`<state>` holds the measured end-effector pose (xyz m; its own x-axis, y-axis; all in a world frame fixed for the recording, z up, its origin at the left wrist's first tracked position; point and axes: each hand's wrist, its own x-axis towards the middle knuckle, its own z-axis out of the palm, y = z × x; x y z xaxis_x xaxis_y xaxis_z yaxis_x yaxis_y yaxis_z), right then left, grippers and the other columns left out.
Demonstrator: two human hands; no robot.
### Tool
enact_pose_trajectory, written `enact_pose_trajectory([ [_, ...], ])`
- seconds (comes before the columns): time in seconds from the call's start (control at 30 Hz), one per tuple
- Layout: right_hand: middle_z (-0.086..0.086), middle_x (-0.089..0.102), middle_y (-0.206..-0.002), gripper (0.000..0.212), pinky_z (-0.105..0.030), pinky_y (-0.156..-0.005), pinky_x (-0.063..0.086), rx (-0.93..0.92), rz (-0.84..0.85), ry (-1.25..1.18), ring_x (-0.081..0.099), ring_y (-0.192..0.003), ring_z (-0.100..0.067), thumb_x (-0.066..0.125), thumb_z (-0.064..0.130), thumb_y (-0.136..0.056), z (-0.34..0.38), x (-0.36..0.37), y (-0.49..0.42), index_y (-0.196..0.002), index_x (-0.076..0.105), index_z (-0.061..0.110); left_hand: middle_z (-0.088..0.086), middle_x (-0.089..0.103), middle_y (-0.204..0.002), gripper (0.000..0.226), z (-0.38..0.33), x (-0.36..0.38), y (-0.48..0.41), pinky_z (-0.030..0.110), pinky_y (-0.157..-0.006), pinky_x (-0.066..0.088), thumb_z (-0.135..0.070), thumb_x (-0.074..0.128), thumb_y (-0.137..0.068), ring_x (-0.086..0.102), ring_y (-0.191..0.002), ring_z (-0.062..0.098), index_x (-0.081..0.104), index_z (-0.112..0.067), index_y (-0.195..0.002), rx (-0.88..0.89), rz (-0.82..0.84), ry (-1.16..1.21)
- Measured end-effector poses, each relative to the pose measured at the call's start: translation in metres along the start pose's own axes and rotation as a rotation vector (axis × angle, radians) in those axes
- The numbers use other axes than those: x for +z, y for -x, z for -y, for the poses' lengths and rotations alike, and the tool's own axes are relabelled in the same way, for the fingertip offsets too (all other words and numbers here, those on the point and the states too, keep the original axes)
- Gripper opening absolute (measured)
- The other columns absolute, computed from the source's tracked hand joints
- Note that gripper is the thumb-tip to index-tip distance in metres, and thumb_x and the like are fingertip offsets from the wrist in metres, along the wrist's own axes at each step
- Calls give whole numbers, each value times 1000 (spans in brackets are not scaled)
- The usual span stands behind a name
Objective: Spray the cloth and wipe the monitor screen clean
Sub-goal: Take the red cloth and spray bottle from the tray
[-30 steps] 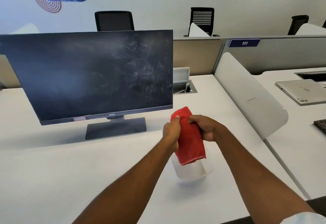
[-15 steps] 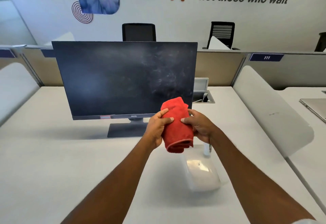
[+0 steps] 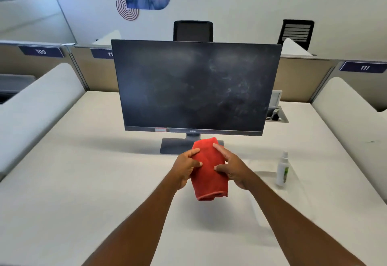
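Note:
A folded red cloth is held upright above the desk, in front of the monitor's stand. My left hand grips its left side and my right hand grips its right side. The black monitor stands straight ahead, its dark screen smeared with pale smudges, mostly on the right half. A small white spray bottle with a green label stands upright on the desk, to the right of my right hand and apart from it.
The white desk has padded grey dividers on the left and right. A cable box sits behind the monitor's right edge. Office chairs stand beyond the partition.
The view has swung right to left, so the monitor now sits centred. Both hands still hold the red cloth, now lower before the stand. The spray bottle shows clear of my hands.

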<state>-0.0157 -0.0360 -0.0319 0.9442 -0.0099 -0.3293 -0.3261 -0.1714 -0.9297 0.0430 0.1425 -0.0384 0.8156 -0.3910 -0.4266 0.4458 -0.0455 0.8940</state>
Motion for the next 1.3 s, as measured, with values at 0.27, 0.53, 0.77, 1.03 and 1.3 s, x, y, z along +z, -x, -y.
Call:
enact_pose_trajectory([
  [0.27, -10, 44, -145, 81, -33, -80, 53, 150, -42, 44, 56, -116, -25, 57, -3, -87, -38, 42, -11, -154, 20, 23, 5, 56, -127, 67, 33, -28, -5, 27, -73, 51, 10, 58, -83, 58, -104, 24, 43, -14, -144, -21, -40, -133],
  [0.53, -12, 37, -149, 91, -39, -101, 48, 245, -48, 485, 47, -128, -29, 64, 15, -87, -42, 61, -24, -156, 6, 20, 8, 56, -131, 71, 53, -44, -18, 41, -89, 55, 5, 65, -80, 59, -110, 28, 41, -15, -144, -49, -13, -279],
  [0.77, -16, 37, -145, 97, -41, -99, 48, 247, 6, 875, 52, -123, -33, 69, 39, -82, -47, 62, -35, -155, 7, 23, 11, 56, -134, 70, 58, -40, -24, 37, -94, 51, -6, 73, -76, 57, -113, 27, 44, -11, -140, 75, -104, -665],
  [1.03, -5, 1, -162, 101, -49, -109, 37, 53, -58, 1164, 31, -139, -34, 67, 57, -76, -54, 62, -38, -153, 10, 24, 12, 42, -140, 73, 67, -42, -22, 40, -103, 45, -27, 66, -88, 49, -123, 28, 29, -22, -151, 101, -49, -1007],
  [1.3, 1, -2, -165, 97, -52, -114, 25, 92, 61, 1200, 18, -147, -29, 56, 62, -82, -60, 53, -40, -156, 4, 26, 10, 37, -140, 71, 66, -43, -23, 38, -100, 47, -32, 63, -90, 50, -120, 26, 28, -23, -151, 80, -26, -1099],
])
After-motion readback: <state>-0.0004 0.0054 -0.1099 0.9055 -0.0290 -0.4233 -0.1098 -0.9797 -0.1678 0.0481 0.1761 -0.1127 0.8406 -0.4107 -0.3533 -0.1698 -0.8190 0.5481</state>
